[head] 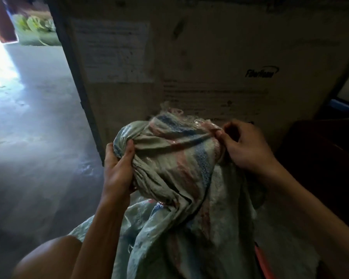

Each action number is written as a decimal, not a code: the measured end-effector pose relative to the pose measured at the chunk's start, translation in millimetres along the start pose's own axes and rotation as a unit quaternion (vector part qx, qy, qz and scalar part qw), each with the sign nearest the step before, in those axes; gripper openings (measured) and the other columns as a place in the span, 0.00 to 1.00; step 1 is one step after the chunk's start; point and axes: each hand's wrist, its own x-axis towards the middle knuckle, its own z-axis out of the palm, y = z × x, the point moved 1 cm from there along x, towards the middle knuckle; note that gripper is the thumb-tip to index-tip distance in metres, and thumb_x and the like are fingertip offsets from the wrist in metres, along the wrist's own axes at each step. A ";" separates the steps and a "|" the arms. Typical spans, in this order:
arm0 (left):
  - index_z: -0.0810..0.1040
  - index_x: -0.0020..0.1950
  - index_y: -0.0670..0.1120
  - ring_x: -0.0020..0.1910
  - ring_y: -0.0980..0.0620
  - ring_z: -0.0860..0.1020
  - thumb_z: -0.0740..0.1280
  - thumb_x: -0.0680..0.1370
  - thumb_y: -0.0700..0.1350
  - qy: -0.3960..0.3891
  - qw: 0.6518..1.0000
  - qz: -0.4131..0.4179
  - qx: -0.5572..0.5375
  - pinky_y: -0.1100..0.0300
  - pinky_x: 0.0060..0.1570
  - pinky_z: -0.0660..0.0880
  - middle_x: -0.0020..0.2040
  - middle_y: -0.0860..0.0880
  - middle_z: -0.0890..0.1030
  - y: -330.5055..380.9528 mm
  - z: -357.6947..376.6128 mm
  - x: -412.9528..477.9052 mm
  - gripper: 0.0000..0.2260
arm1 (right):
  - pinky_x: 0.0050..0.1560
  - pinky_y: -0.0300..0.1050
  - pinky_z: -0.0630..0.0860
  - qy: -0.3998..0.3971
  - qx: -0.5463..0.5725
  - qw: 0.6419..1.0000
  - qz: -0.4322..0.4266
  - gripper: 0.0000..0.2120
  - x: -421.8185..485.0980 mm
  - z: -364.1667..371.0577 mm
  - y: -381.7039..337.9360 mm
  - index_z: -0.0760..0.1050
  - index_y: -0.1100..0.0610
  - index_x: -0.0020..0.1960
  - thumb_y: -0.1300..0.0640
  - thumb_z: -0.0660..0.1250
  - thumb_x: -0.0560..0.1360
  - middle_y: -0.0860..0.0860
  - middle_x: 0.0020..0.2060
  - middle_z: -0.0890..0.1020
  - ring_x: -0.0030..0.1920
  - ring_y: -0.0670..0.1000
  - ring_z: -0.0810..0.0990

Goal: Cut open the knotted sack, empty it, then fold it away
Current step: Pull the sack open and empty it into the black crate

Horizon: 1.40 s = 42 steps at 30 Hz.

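Grip left of sack's knot

Sack contents hidden; box print blurred

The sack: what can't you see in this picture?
- Head view: what is inside the sack; its knotted cloth hides it.
- The small print on the box is too blurred and dim to read.
- No cutting tool shows; the left hand and right hand hold only cloth.
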 end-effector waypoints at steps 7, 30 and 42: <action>0.74 0.68 0.44 0.55 0.43 0.81 0.65 0.79 0.39 -0.085 0.985 -0.131 -0.073 0.51 0.49 0.81 0.61 0.39 0.82 -15.3 3.1 0.5 0.17 | 0.45 0.44 0.74 -0.081 0.299 0.943 0.120 0.16 -20.7 7.5 36.0 0.80 0.54 0.35 0.58 0.62 0.80 0.52 0.35 0.82 0.43 0.53 0.80; 0.82 0.40 0.49 0.40 0.48 0.84 0.70 0.74 0.62 -0.072 0.937 0.117 0.321 0.43 0.41 0.82 0.38 0.48 0.84 -51.3 30.2 4.3 0.16 | 0.63 0.40 0.74 -0.240 0.151 0.958 0.031 0.22 -29.4 31.2 32.2 0.67 0.47 0.71 0.54 0.67 0.79 0.42 0.62 0.79 0.62 0.40 0.77; 0.81 0.43 0.48 0.44 0.38 0.82 0.68 0.74 0.62 -0.029 0.957 0.133 0.257 0.37 0.43 0.80 0.40 0.46 0.84 -60.5 30.3 17.1 0.17 | 0.43 0.53 0.82 -0.229 0.134 0.962 0.068 0.19 -11.5 13.1 47.6 0.84 0.58 0.51 0.44 0.75 0.70 0.60 0.42 0.86 0.40 0.57 0.86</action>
